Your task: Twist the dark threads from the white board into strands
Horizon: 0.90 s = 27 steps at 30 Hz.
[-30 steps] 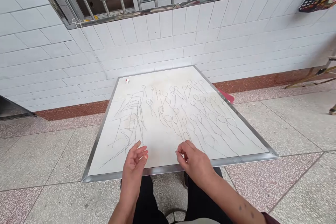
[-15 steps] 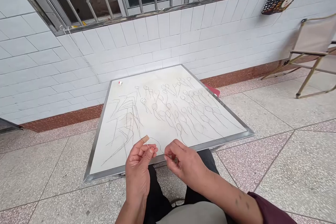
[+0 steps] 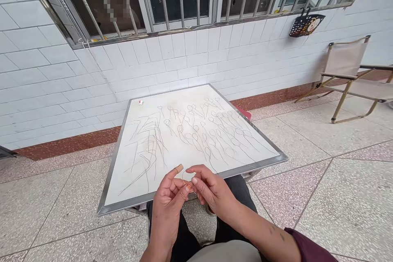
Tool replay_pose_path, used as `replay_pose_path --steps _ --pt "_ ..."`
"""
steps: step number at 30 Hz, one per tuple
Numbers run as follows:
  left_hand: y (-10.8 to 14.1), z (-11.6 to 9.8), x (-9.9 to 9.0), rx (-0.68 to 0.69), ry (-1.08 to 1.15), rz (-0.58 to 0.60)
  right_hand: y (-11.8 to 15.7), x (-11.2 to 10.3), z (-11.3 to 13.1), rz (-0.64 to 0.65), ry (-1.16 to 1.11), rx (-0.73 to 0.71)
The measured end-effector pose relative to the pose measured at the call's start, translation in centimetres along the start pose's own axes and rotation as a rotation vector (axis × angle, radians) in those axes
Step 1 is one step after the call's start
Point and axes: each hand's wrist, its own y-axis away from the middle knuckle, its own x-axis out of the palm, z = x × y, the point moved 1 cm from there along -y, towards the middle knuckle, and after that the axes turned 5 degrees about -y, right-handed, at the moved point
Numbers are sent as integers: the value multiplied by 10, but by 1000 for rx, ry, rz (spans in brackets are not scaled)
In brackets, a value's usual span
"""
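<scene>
My left hand (image 3: 169, 201) is closed, thumb and fingertip pinching a thin wire-like strand (image 3: 183, 177) over the table's near edge. A tan bandage or tape (image 3: 179, 168) wraps its raised index fingertip. Touching the left fingertips, my right hand (image 3: 216, 191) curls its fingers at the same strand, which bends in a small loop between both hands. Its exact grip there is partly hidden. Beyond the hands lies a white table (image 3: 175, 168) with a grey metal rim. Looped dark strands (image 3: 207, 153) cover its middle and right, and straighter or bent strands (image 3: 150, 143) its left.
A small red-and-white object (image 3: 141, 102) sits at the table's far left corner. Behind stands a white tiled wall (image 3: 123, 65) with a barred window (image 3: 181, 0). A dotted bag (image 3: 306, 24) hangs at right, above a folding chair (image 3: 345, 61).
My right hand has moved left to meet my left hand. The strand, formerly stretched between them, now curves in a small loop at the fingertips. The camera view has shifted slightly.
</scene>
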Motion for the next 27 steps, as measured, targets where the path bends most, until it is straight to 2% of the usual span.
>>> replay_pose_path --steps 3,6,10,14,20,23,27 --pt "6 -1 -1 -26 -12 72 1 -2 -1 -5 7 -1" --pt "11 -5 -3 -65 97 137 4 -8 -3 -17 63 -52" --pt "17 -12 -6 -126 219 168 7 -18 -3 8 161 -133" --pt "21 -16 -6 -156 177 191 9 -25 1 13 212 -146" --pt "26 -17 -4 -159 60 248 12 -24 6 139 173 -165" --pt "30 -15 -6 -226 98 298 14 -27 10 183 184 -166" --pt "33 -15 -11 -306 210 357 15 -29 14 229 226 -251"
